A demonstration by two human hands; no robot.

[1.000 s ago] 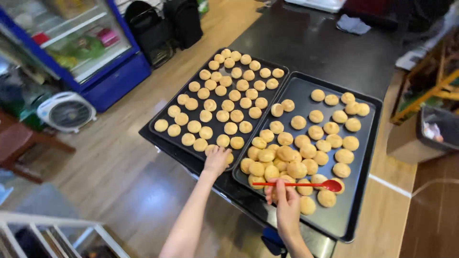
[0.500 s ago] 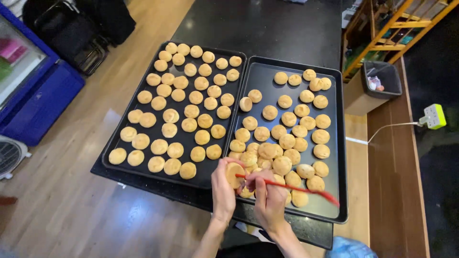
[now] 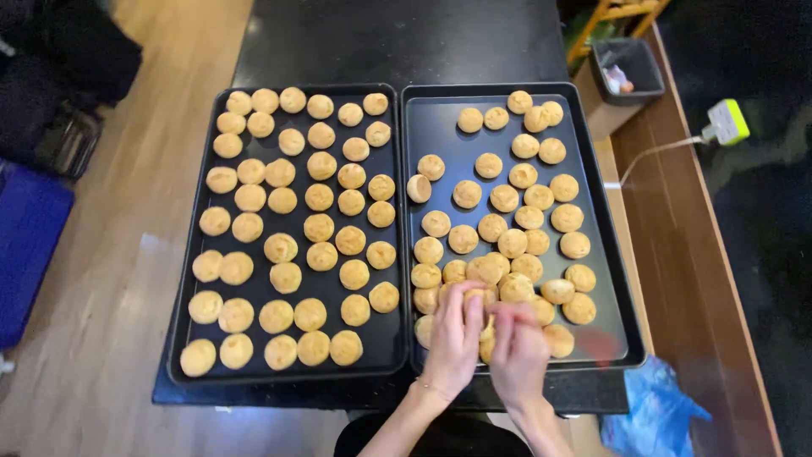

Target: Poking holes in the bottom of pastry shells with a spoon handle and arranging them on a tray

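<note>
A single head-worn camera looks almost straight down from above the dark countertop (image 3: 406,42), close enough that two baking trays fill most of the frame (left tray (image 3: 190,254), right tray (image 3: 613,254)); the wearer's forearms enter from the bottom edge.

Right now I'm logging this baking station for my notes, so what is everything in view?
Left tray: one, black, on the dark counter, filled with rows of golden puffs.
Right tray: one, black, beside it, puffs crowded toward the near end.
Counter: one, black.
Small bin: one, dark, far right.
Plug adapter: one, white and green, corded.
Blue bag: one, near right.
Left hand, right hand: together on one puff.
</note>
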